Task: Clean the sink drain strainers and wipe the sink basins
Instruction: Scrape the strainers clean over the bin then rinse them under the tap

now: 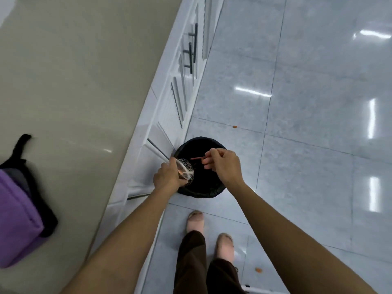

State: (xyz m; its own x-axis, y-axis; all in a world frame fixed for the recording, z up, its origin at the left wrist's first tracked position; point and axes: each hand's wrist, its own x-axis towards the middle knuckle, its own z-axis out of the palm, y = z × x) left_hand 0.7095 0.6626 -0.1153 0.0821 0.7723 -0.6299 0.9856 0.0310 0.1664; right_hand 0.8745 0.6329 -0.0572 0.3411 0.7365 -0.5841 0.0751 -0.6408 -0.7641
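My left hand [167,176] grips a metal mesh drain strainer [186,169], tilted on its side over a black bin [209,193] lined with a black bag. Orange food scraps show inside the strainer. My right hand [224,164] hovers over the bin's right half and pinches a thin reddish strip of scrap [198,158] between finger and thumb. No sink basin is in view.
The bin stands on a glossy grey tiled floor against white cabinet doors [169,115] with dark bar handles [191,58]. A beige countertop [74,81] fills the left, with a purple and black bag [19,219] on it. Small orange scraps [234,126] lie on the floor. My feet are below the bin.
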